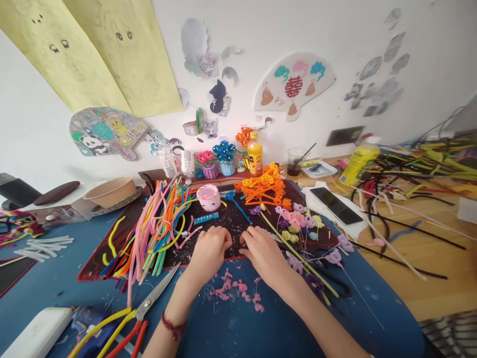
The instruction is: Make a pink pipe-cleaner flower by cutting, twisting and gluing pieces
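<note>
My left hand [212, 244] is closed, its fingers curled down over the dark mat near the front edge. Close beside it, my right hand [259, 248] also has its fingers bent inward. Whatever they pinch, if anything, is hidden or too small to name. Pink fuzzy scraps [242, 288] lie between my forearms on the blue cloth. Beyond my hands are a pink ribbed cup [208, 199], a small teal packet [206, 219] and a blue flower on a stem [238, 205]. To the right lie pink and lilac pipe-cleaner flowers [296, 219].
A bundle of coloured pipe cleaners [149, 223] lies left of my hands, with open-bladed scissors [149, 303] nearer me. Orange pipe-cleaner flowers [266, 186] sit farther back, near a juice bottle [255, 154]. A phone [335, 205] rests at the right.
</note>
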Action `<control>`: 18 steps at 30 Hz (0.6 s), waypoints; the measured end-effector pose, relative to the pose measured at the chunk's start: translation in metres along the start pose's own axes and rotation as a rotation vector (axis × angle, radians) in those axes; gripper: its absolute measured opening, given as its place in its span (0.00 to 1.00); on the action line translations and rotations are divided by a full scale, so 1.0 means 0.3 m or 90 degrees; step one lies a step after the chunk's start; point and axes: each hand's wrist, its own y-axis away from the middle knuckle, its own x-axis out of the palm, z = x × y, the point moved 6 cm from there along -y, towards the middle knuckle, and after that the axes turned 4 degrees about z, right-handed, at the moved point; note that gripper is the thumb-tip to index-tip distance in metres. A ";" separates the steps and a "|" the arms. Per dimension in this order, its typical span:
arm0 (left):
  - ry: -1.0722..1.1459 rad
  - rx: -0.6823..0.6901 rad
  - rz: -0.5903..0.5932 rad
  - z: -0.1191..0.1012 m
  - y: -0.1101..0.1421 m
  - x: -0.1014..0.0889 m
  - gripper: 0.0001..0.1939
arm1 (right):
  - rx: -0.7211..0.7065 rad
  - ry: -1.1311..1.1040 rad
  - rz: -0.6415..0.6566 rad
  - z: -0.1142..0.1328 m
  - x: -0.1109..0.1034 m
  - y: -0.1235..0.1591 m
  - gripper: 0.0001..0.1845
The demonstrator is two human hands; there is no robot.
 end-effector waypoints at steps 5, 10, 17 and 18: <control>0.093 0.054 0.133 -0.024 0.121 -0.015 0.14 | -0.005 -0.020 -0.019 -0.013 0.018 0.001 0.09; 0.045 -0.048 0.072 0.005 0.104 -0.029 0.14 | -0.009 0.050 0.005 -0.011 0.037 -0.002 0.12; 0.047 0.017 0.048 -0.044 0.014 0.017 0.04 | 0.057 -0.226 0.038 0.023 0.015 0.118 0.12; 0.044 0.024 0.049 -0.053 0.006 0.023 0.04 | 0.068 -0.263 0.045 0.024 0.017 0.145 0.12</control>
